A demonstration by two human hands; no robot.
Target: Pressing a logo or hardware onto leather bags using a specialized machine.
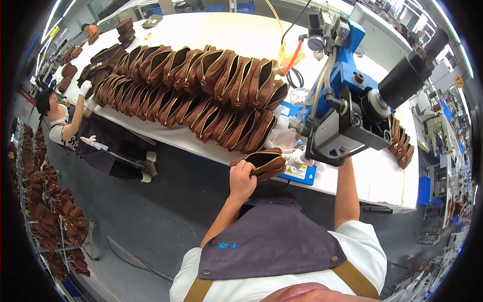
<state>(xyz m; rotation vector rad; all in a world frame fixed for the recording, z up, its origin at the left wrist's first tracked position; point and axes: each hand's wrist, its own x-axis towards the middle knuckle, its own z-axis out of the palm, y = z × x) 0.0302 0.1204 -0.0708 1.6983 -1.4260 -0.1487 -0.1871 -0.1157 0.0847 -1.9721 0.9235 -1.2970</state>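
Brown leather zip pouch [261, 164] sits at the white table's [201, 30] near edge, the left hand [242, 178] clamped around its end, feeding it toward the blue pneumatic press [342, 105]. The right hand is hidden behind the machine, so its grip is unclear. Two long rows of similar brown pouches [201, 95] stand alongside, probably awaiting pressing.

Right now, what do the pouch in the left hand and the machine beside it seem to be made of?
The pouch, gripped by the left hand, looks like brown leather or imitation leather: smooth with a dull sheen, with a gold-coloured zipper edge. The machine seems painted metal, with a blue glossy frame, black blocks and hard, straight edges.
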